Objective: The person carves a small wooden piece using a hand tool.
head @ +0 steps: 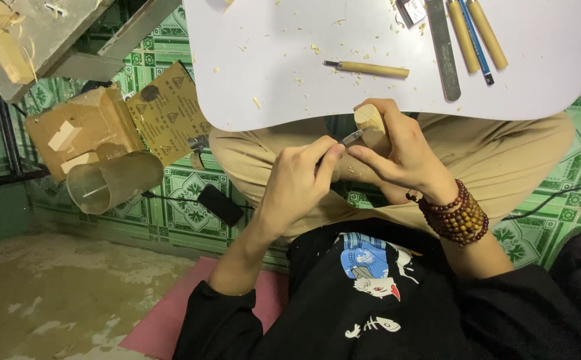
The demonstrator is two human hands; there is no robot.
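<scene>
The person sits cross-legged on the floor with both hands low in front, just under the near edge of the white tabletop. The right hand has a closed grip around a small pale wood block, fingers wrapped tight, with the top of the block poking up out of the grip. The left hand is closed around a small carving knife; its metal tip sticks out past the fingers and touches the block just beside the right thumb. The two hands are almost touching.

A brown bead bracelet sits on the right wrist.

On the tabletop, just above the grip, lies a wooden-handled tool among little wood chips. Farther up and to the right lie a grey metal file and more tools with wooden handles. Well off to the left on the green tiled floor are a clear plastic cup on its side, a cardboard box and a brown sheet of sandpaper.
</scene>
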